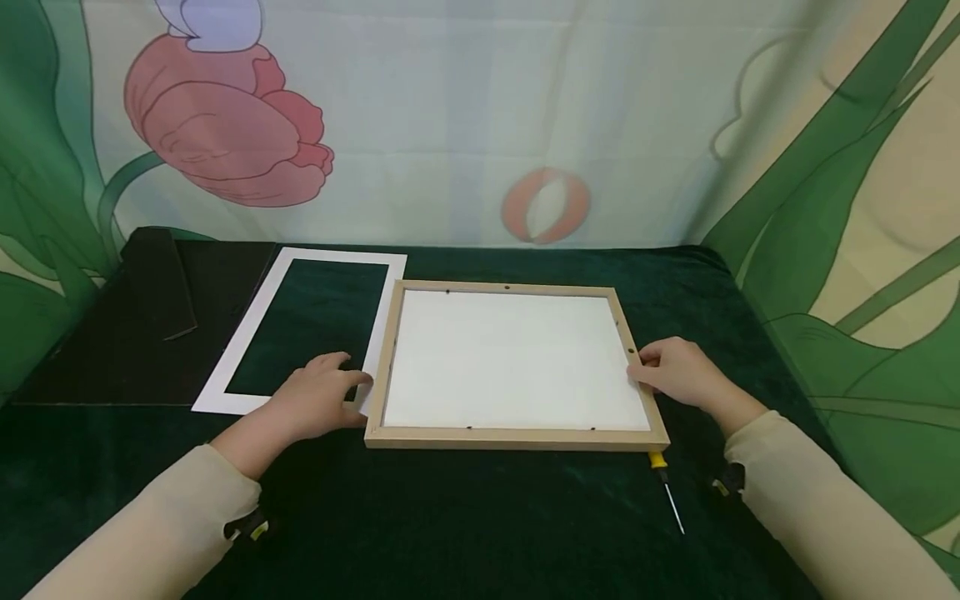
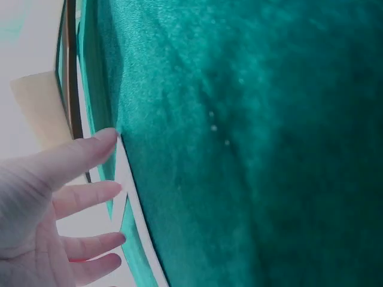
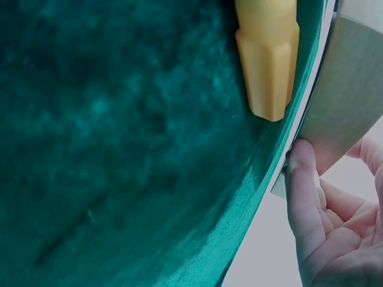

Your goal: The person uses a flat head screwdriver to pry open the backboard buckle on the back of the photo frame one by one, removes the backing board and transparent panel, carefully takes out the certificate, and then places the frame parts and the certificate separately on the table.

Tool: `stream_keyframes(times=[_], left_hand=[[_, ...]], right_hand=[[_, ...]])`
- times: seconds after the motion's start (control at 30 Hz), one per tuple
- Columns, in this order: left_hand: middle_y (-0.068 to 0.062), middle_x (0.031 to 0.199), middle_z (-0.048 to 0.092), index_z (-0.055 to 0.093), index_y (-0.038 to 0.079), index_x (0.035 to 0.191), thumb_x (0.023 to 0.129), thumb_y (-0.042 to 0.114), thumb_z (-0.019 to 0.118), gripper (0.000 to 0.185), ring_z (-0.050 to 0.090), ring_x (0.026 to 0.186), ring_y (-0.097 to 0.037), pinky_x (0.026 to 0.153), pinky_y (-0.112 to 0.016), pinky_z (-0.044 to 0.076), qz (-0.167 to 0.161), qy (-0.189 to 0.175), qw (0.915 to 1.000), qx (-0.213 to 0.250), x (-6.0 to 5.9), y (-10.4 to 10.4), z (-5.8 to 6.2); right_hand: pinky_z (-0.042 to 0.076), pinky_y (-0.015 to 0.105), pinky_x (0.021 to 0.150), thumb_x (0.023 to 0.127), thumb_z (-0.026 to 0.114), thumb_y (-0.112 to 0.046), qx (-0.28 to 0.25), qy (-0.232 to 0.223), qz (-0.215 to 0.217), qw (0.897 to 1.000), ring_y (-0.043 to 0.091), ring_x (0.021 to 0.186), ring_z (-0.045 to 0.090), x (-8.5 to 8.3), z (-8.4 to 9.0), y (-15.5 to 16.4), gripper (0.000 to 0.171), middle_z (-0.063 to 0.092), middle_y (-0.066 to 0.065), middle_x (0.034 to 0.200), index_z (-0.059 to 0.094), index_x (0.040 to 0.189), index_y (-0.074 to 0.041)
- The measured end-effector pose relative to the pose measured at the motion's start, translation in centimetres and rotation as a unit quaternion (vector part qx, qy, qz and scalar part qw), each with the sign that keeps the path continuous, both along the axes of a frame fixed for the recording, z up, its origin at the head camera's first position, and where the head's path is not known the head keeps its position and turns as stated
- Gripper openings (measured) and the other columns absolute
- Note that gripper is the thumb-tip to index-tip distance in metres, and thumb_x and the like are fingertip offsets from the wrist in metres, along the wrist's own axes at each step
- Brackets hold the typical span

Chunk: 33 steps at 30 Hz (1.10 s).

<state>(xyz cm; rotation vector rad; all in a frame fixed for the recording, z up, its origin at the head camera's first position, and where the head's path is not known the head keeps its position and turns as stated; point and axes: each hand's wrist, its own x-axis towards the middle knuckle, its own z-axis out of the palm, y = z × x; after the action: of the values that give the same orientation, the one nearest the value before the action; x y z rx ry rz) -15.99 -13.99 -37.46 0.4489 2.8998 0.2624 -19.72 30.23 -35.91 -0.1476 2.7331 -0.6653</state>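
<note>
Fingers of my left hand lie relaxed against the wooden frame's left rail; right hand fingers pinch its right rail. Frame lies flat on the bench between both hands, long axis left-to-right, each hand equally near.

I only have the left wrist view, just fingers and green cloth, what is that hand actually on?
Observer: The left hand rests at the left edge of a wooden picture frame, over a white mat board.
Operator: Where is the other hand?
Observer: The right hand touches the frame's right rail.
Operator: Any tools around?
Observer: A yellow-handled screwdriver lies on the green cloth just off the frame's near right corner, untouched.
Operator: Anything else on the table?
Observer: A black backing board lies at far left.
</note>
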Motion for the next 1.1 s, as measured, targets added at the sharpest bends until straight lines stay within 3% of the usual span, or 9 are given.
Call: stream_keyframes(times=[0.17, 0.5, 0.67, 0.8, 0.9, 1.1], left_hand=[[-0.014, 0.100, 0.048, 0.063, 0.013, 0.094, 0.064, 0.023, 0.073, 0.033, 0.045, 0.083, -0.026, 0.065, -0.042, 0.045, 0.002, 0.006, 1.0000, 0.000, 0.3, -0.3, 0.3], [-0.008, 0.079, 0.049, 0.063, 0.008, 0.087, 0.073, 0.023, 0.066, 0.021, 0.044, 0.062, -0.019, 0.044, -0.028, 0.039, 0.029, 0.050, 0.9981, -0.020, -0.7, -0.4, -0.4], [-0.013, 0.089, 0.051, 0.062, 0.006, 0.093, 0.077, 0.021, 0.061, 0.022, 0.048, 0.066, -0.020, 0.049, -0.031, 0.043, 0.039, 0.048, 0.9981, 0.005, -0.5, -1.0, -0.3], [-0.017, 0.104, 0.052, 0.058, 0.002, 0.105, 0.086, 0.015, 0.049, 0.024, 0.053, 0.084, -0.027, 0.066, -0.040, 0.046, 0.046, 0.026, 0.9954, 0.080, 0.3, -1.4, 0.2], [-0.019, 0.112, 0.050, 0.051, -0.001, 0.114, 0.090, 0.019, 0.040, 0.033, 0.049, 0.098, -0.031, 0.077, -0.046, 0.041, 0.056, -0.034, 0.9828, 0.172, 0.9, -1.8, 0.6], [-0.018, 0.122, 0.043, 0.038, 0.000, 0.126, 0.088, 0.039, 0.040, 0.054, 0.046, 0.104, -0.029, 0.080, -0.043, 0.041, 0.065, -0.138, 0.9326, 0.327, 2.1, -2.5, 1.0]], right_hand=[[0.041, 0.027, 0.054, 0.082, 0.053, -0.028, -0.005, 0.001, 0.004, 1.000, 0.019, 0.064, 0.048, 0.0, -0.1, -0.1, 0.031, 0.054, 0.005, 0.072, 0.059, 0.099, -0.002], [0.042, 0.027, 0.054, 0.081, 0.054, -0.026, -0.013, -0.003, 0.004, 1.000, 0.018, 0.063, 0.049, 0.0, 0.1, -1.3, 0.029, 0.055, 0.004, 0.071, 0.060, 0.097, -0.003], [0.041, 0.027, 0.052, 0.081, 0.054, -0.026, -0.017, -0.008, -0.002, 1.000, 0.018, 0.061, 0.049, 0.1, -0.1, -1.8, 0.027, 0.054, 0.004, 0.067, 0.060, 0.094, -0.003], [0.041, 0.027, 0.053, 0.081, 0.054, -0.025, -0.019, -0.009, -0.002, 1.000, 0.019, 0.061, 0.049, 0.3, -0.2, -2.3, 0.026, 0.054, 0.005, 0.067, 0.061, 0.093, -0.003], [0.041, 0.027, 0.054, 0.082, 0.053, -0.025, -0.016, -0.005, 0.002, 1.000, 0.019, 0.062, 0.049, 0.5, -0.2, -2.7, 0.026, 0.053, 0.005, 0.069, 0.060, 0.094, -0.003], [0.041, 0.026, 0.052, 0.082, 0.053, -0.025, -0.017, 0.007, 0.001, 1.000, 0.018, 0.059, 0.049, 1.1, 0.1, -3.6, 0.025, 0.053, 0.004, 0.065, 0.060, 0.093, -0.003]])
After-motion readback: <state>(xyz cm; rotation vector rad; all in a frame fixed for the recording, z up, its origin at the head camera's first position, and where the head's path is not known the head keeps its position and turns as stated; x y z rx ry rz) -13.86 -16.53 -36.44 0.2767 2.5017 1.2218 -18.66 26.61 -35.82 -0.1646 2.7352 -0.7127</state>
